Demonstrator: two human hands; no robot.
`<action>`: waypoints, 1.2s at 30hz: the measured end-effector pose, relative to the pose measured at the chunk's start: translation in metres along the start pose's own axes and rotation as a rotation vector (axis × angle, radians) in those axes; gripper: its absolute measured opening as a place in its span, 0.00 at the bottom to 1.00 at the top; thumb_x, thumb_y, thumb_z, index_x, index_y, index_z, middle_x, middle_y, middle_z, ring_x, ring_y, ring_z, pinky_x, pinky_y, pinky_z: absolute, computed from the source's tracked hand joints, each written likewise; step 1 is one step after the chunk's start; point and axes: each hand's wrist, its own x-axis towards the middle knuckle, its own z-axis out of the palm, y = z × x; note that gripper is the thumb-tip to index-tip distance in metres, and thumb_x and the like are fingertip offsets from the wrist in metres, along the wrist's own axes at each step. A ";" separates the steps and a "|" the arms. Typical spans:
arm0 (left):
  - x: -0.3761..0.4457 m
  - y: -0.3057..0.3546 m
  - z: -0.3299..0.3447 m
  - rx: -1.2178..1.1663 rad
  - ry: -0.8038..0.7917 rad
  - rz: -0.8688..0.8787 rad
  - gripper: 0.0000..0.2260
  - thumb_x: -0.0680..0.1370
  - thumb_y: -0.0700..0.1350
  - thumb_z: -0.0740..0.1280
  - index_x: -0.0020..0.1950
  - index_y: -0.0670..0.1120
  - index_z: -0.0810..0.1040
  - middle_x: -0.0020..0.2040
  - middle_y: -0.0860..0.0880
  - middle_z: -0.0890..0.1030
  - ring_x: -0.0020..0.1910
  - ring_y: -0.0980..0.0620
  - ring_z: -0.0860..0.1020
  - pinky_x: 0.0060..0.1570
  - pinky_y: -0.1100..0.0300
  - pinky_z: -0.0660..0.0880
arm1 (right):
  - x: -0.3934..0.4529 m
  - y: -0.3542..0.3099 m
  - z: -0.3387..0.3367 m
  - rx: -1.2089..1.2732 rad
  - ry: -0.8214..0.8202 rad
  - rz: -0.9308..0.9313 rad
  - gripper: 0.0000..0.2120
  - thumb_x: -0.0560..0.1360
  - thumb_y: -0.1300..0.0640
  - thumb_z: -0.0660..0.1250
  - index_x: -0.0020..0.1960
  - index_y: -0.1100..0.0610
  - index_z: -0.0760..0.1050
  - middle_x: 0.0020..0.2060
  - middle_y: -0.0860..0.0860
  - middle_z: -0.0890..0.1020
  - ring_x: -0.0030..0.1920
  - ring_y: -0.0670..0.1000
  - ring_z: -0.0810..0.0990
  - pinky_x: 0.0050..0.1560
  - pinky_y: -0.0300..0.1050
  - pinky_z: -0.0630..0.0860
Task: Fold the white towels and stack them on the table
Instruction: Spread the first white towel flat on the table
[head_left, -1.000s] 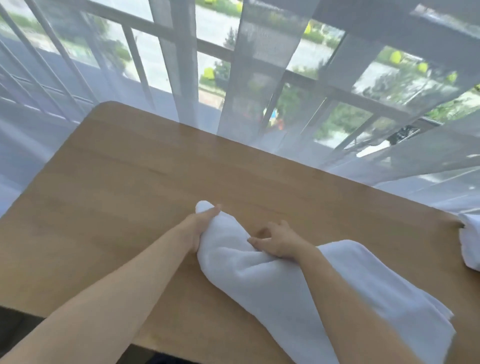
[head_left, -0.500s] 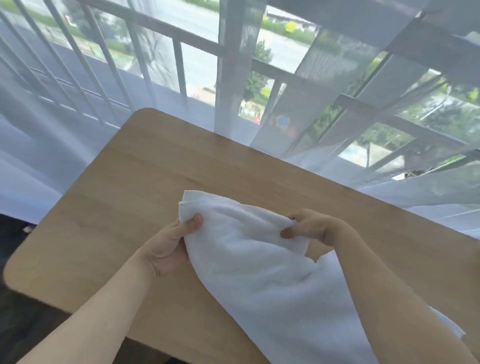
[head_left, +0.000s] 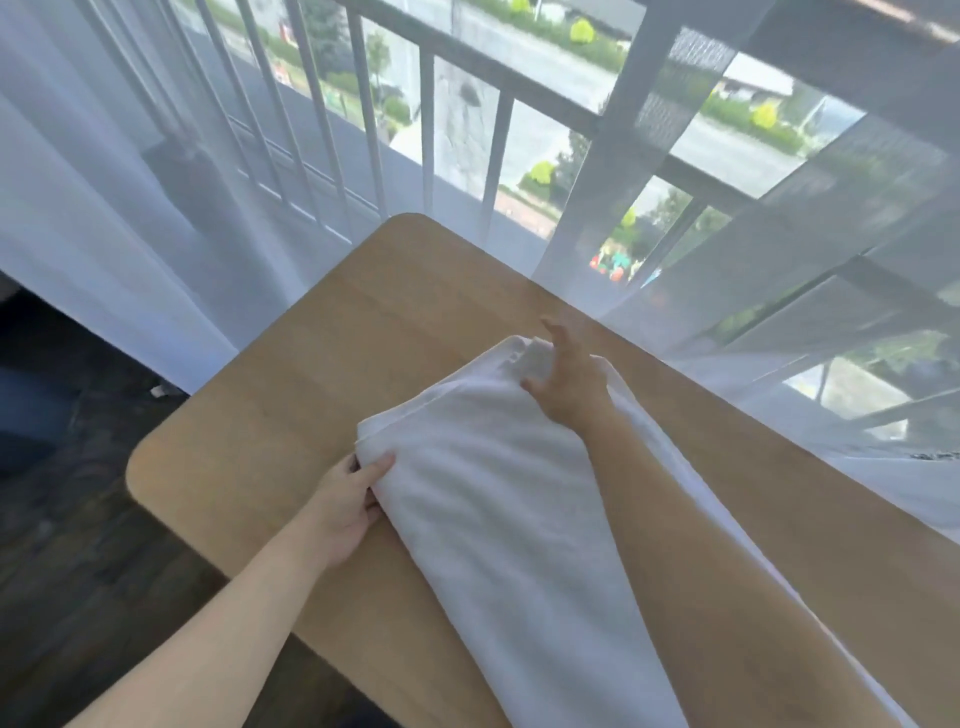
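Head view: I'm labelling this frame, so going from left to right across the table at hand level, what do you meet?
Left hand gripping the towel's corner → white towel → right hand resting on the towel → bare table → sheer curtain.

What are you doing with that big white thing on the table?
A person is folding a white towel on a wooden table by a curtained window. The left hand grips the towel's near corner, with the thumb on top. The right hand rests on the far end with its fingers spread, pressing the cloth down. The towel lies in a long, loosely doubled strip, so the fold isn't finished. No stack of folded towels is in view.
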 end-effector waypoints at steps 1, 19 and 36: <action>0.003 0.002 0.000 0.000 0.026 0.002 0.16 0.77 0.46 0.72 0.64 0.46 0.78 0.59 0.47 0.85 0.55 0.48 0.84 0.56 0.51 0.78 | -0.004 0.005 0.011 -0.059 0.011 0.039 0.40 0.77 0.51 0.70 0.80 0.48 0.50 0.76 0.49 0.63 0.75 0.53 0.63 0.73 0.52 0.62; -0.013 0.032 -0.054 0.359 -0.124 0.012 0.20 0.71 0.49 0.79 0.62 0.50 0.82 0.59 0.45 0.84 0.56 0.45 0.84 0.56 0.48 0.77 | 0.027 0.044 0.029 -0.027 0.056 0.277 0.13 0.77 0.47 0.64 0.57 0.52 0.77 0.57 0.54 0.77 0.62 0.58 0.73 0.65 0.56 0.69; 0.062 0.087 0.014 0.840 -0.345 -0.016 0.22 0.66 0.65 0.78 0.54 0.54 0.85 0.49 0.51 0.87 0.47 0.49 0.86 0.45 0.56 0.82 | 0.062 -0.003 0.025 0.117 0.133 -0.004 0.18 0.82 0.41 0.57 0.43 0.52 0.75 0.37 0.47 0.79 0.43 0.53 0.77 0.44 0.49 0.71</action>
